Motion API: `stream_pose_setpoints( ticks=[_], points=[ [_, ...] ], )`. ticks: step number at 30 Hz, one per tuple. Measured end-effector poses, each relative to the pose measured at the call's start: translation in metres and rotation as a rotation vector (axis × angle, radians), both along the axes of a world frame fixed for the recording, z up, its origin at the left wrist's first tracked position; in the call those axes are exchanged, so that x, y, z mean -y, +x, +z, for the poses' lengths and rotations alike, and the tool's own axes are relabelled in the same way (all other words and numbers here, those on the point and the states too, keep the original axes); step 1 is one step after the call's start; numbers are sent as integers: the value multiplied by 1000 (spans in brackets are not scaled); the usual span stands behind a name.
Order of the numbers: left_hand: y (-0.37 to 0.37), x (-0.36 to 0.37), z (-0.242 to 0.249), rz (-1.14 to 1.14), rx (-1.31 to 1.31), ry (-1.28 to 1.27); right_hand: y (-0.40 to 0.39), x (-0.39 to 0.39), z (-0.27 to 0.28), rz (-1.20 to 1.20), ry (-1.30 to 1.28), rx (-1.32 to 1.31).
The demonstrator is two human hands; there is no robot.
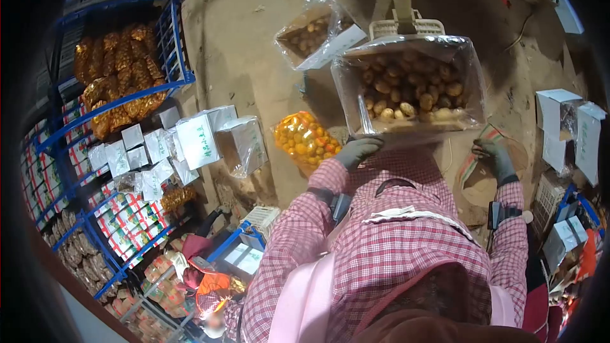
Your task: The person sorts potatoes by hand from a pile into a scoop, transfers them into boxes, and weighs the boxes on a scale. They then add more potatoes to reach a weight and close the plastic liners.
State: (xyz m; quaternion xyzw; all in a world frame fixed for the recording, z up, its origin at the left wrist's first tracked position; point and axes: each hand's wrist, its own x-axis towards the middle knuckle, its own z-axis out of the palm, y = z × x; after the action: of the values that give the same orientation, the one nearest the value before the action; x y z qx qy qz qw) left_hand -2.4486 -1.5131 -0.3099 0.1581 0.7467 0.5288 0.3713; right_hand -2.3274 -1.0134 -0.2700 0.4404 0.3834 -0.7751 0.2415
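Observation:
In front of me stands an open carton [410,124] lined with clear plastic, holding brown oval produce [406,89] that looks like potatoes. My left hand [360,152], in a grey glove, is at the carton's near left edge, its fingers stretched to the right. I cannot make out anything held in it. To the right, my gloved right hand [494,154] is closed on the striped rim of a brown sack [480,187]. A bag of small orange and yellow fruit [305,143] lies left of my left hand.
Behind the carton is a pale crate-like support [406,25] with a post and green panel. Another plastic-lined box [318,35] stands beyond. White boxes [197,140] and blue racks [168,82] line the left; more boxes [562,130] stand right. Another person [213,302] is at lower left.

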Motion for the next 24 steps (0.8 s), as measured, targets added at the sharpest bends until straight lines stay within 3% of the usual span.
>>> stream_pose_setpoints(
  ticks=[2,5,8,10,12,13,17,18,19,20,21,24],
  points=[
    [-21,19,25,691,1154,3,37,-18,-50,-125,160,86],
    [-59,128,-16,779,1065,14,33,-18,-30,-240,329,117],
    [-139,176,-10,952,785,-87,-19,0,30,-265,464,-38],
    [-195,219,-54,873,639,-185,-83,63,98,-243,522,-264],
    [-257,248,-111,766,543,-243,-138,130,138,-61,465,-393],
    [-286,257,-141,703,520,-254,-164,168,147,36,490,-316],
    [-383,258,-212,389,331,-615,-262,338,129,177,224,-49],
    [-401,256,-220,336,236,-681,-296,372,116,455,266,-341],
    [-419,254,-228,278,137,-744,-315,400,94,219,-151,-89],
    [-435,254,-235,216,38,-803,-330,428,69,189,-225,-50],
    [-450,256,-246,203,69,-797,-352,447,55,318,-177,-103],
    [-482,255,-274,142,102,-810,-356,515,-42,186,-506,54]
  ],
)
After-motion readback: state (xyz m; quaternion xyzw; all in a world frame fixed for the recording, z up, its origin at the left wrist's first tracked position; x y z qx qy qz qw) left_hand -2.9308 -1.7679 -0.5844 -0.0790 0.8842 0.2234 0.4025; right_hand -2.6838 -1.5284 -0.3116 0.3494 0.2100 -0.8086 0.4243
